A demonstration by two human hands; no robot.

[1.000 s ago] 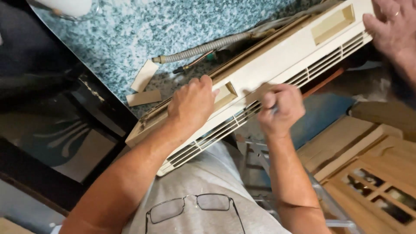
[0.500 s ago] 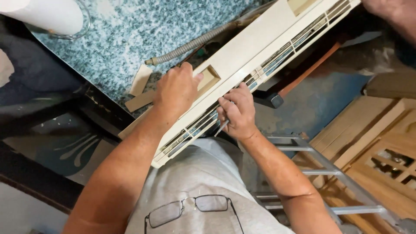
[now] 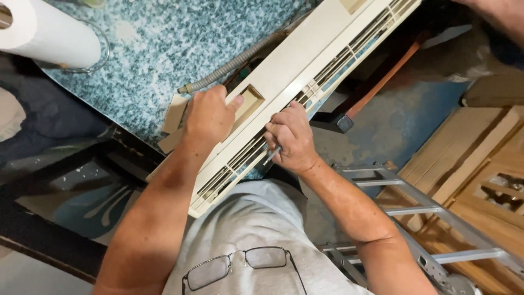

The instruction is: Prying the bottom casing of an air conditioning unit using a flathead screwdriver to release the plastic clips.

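A long cream plastic air-conditioner cover (image 3: 305, 71) with slotted vents lies slantwise over the edge of a blue speckled table (image 3: 164, 43). My left hand (image 3: 208, 114) presses flat on its top beside a square recess, thumb at the recess edge. My right hand (image 3: 292, 139) is closed around a thin metal tool (image 3: 272, 155), a screwdriver or similar, at the vent slots on the cover's front face. A grey corrugated hose (image 3: 234, 65) runs along the table behind the cover.
A paper towel roll (image 3: 49, 33) stands at the table's top left. Another person's hand (image 3: 496, 16) shows at the top right. An aluminium ladder (image 3: 415, 218) and wooden panels (image 3: 480, 164) lie on the floor at right. Glasses (image 3: 240, 267) hang on my shirt.
The view has shifted, so the cover now sits higher and further right. My right hand moved left along the vents, closer to my left hand, which stays on the cover's top.
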